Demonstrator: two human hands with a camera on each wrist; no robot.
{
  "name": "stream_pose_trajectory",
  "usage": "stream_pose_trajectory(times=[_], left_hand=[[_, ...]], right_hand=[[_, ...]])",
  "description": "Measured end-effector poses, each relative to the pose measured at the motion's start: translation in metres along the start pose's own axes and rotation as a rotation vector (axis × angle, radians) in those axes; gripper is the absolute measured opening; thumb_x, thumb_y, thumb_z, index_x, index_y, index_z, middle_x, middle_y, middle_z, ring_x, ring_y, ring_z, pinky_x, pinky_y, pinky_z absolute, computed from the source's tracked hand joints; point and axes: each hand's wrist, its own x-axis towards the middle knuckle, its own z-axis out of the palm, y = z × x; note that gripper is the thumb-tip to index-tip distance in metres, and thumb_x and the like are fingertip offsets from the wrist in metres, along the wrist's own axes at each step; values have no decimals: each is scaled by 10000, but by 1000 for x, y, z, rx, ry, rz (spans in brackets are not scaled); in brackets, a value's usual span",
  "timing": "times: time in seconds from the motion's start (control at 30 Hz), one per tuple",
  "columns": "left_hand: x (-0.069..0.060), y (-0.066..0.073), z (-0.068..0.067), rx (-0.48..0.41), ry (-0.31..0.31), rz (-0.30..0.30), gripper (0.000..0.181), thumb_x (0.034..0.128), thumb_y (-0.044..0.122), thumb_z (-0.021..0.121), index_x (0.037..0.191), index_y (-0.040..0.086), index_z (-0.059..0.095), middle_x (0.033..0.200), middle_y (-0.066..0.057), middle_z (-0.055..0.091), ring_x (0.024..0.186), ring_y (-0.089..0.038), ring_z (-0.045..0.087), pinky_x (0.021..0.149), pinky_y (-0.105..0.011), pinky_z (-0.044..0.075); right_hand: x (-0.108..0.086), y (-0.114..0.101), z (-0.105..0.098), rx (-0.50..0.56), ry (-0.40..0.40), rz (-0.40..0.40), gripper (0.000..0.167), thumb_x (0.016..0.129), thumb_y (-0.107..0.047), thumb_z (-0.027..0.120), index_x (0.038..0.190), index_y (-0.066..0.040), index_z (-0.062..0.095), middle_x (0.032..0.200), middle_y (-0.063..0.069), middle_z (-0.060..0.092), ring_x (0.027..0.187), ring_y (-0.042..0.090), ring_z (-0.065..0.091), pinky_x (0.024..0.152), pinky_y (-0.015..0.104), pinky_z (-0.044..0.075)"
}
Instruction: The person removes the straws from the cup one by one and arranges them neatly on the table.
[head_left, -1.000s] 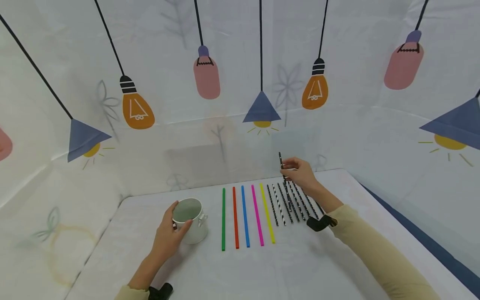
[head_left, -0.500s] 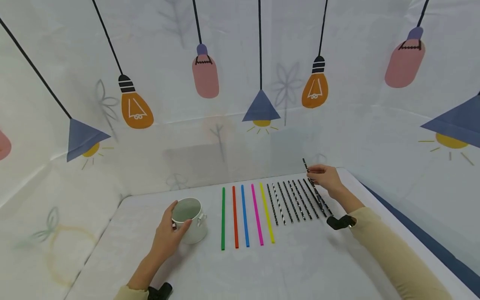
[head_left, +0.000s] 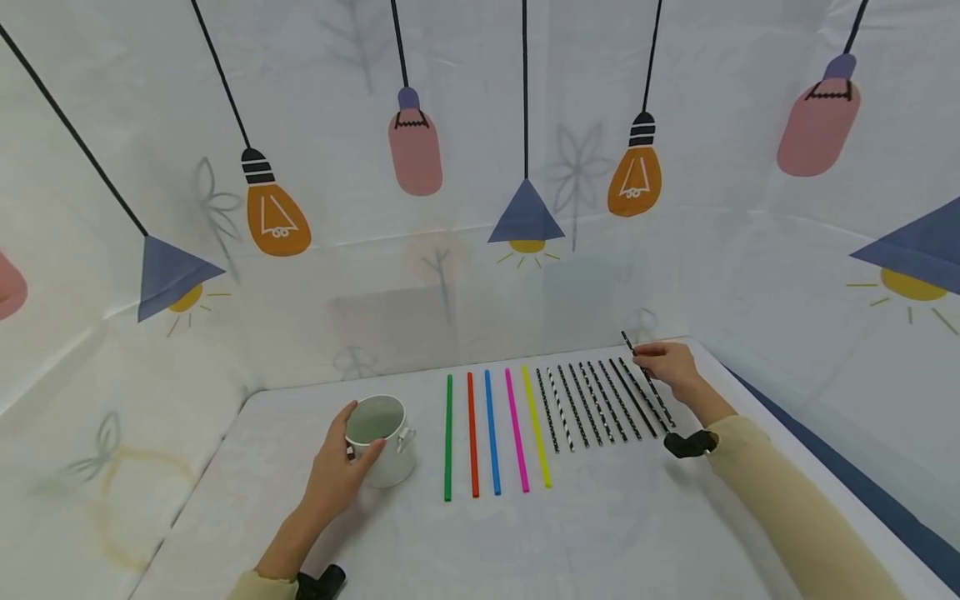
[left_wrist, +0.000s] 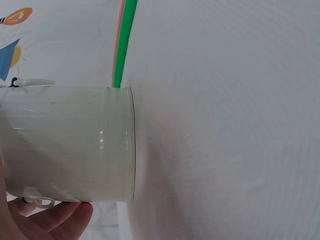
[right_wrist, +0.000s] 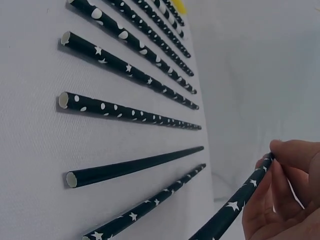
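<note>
My left hand [head_left: 330, 471] grips a pale pail-like cup [head_left: 393, 467] standing on the white table, thumb and fingers on its sides. In the left wrist view, small loop handles show on the cup [left_wrist: 75, 140]. My right hand [head_left: 670, 367] pinches one end of a black straw with white stars [right_wrist: 232, 206], tilted at the right end of a row of black patterned straws. In that row, the right wrist view shows a dotted straw [right_wrist: 132, 115], a plain dark straw [right_wrist: 130, 166] and another starred straw [right_wrist: 150, 202].
Between cup and black row lie green [head_left: 448, 437], red [head_left: 473, 433], blue [head_left: 492, 433], pink [head_left: 517, 429] and yellow [head_left: 537, 425] straws. A pale lamp-printed cloth [head_left: 465, 292] hangs behind the table [head_left: 480, 550].
My right hand has moved right with the starred straw, from above the middle of the black row to its right end, and lowered it. The left hand and cup stay put.
</note>
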Motion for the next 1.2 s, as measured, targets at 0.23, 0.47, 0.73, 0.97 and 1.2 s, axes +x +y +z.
stream_pose_trajectory(times=[0.23,0.47,0.73,0.97,1.2], left_hand=[[-1,1,-1,0,1,0,785,924,405,658,1518,103,243,1364,-175,476,1147,-320,562,852,-484,524],[-1,1,-2,2,-2,-8,786,922,411,659,1515,99,248,1362,-169,478,1146,-313,563,851,-475,525],[0,2,-2,-1,0,-5,786,920,407,663,1514,97,253,1352,-168,487,1138,-305,567,843,-467,528],[-1,2,-1,-5,1,-2,786,920,402,665,1512,89,254,1352,-171,490,1133,-312,570,840,-468,529],[-1,2,-1,-7,15,13,778,918,383,672,1509,86,261,1337,-177,502,1124,-313,577,831,-462,532]], right_hand=[[8,16,-1,-39,15,41,416,959,-148,616,1304,76,556,1281,269,558,1097,312,577,833,308,528],[13,31,-2,-95,15,106,420,949,-165,620,1292,72,565,1266,272,561,1094,345,572,861,398,513],[15,43,0,-158,34,142,394,933,-154,636,1255,68,590,1229,274,571,1026,330,581,762,353,511],[18,54,-1,-217,26,155,384,930,-168,634,1243,53,609,1211,264,585,946,295,593,764,373,506],[20,55,0,-244,18,117,366,918,-164,641,1210,58,632,1173,258,607,883,261,606,707,342,507]])
